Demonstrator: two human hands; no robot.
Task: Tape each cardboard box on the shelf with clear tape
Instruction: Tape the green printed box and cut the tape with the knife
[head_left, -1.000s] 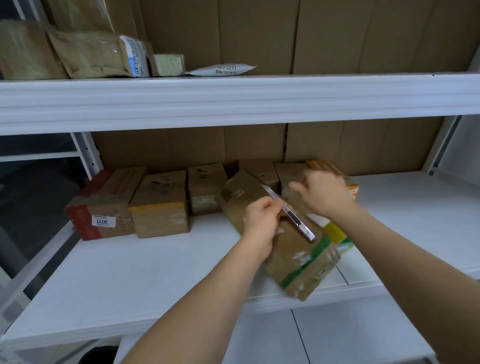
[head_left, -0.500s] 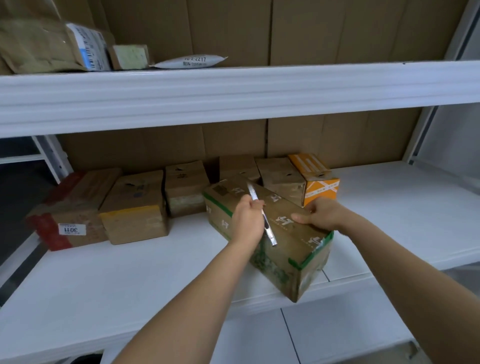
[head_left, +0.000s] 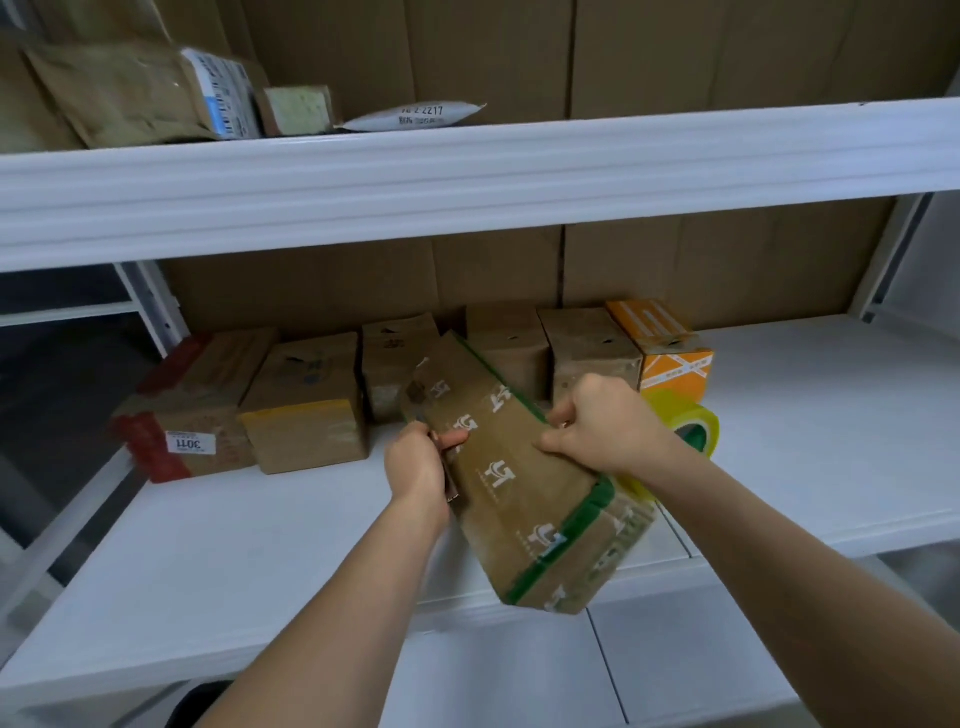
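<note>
Since half a second ago your green-edged box (head_left: 511, 480) has tilted; stiff, apparently light, gripped by left hand (head_left: 415, 467) (with cutter (head_left: 451, 480)) and right hand (head_left: 597, 426), fingers curled over its long edges.

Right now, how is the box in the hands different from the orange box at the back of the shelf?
The held box is brown with green edge bands; the orange box is orange with white marks. The held box is long, tilted and juts past the shelf edge; the orange box is shorter and sits flat by the back. The left hand and right hand grip the held box; nothing touches the orange box.
</note>
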